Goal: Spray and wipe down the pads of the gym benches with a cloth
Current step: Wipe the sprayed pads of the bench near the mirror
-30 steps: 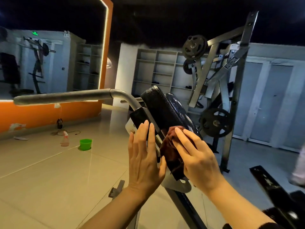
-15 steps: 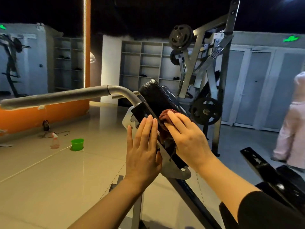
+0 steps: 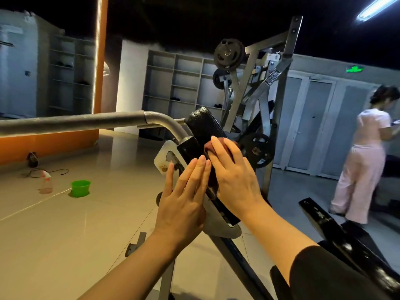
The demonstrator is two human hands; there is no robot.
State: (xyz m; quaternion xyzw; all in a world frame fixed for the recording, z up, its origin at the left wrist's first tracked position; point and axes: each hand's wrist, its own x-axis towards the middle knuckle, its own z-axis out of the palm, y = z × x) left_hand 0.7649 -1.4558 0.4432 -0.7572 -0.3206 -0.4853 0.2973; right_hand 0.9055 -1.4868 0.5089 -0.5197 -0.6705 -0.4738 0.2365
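Left hand (image 3: 184,204): fingers (image 3: 200,169) straight, flat against the side of the tilted black vinyl pad (image 3: 204,128) of the bench, steadying it. Right hand (image 3: 236,180): fingers extended, pressing the soft dark-red cloth (image 3: 208,146) onto the pad face. The cloth looks light and limp; bunch it under the palm. The pad looks firm and slick. Beyond, on the floor: clear spray bottle (image 3: 46,182).

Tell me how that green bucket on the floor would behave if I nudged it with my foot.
The green bucket looks like small thin plastic, so probably light. The tile floor is glossy, so it would likely slide rather than grip. It is squat, so tipping seems unlikely, though a sharp kick could topple it. Whether it holds water cannot be seen.
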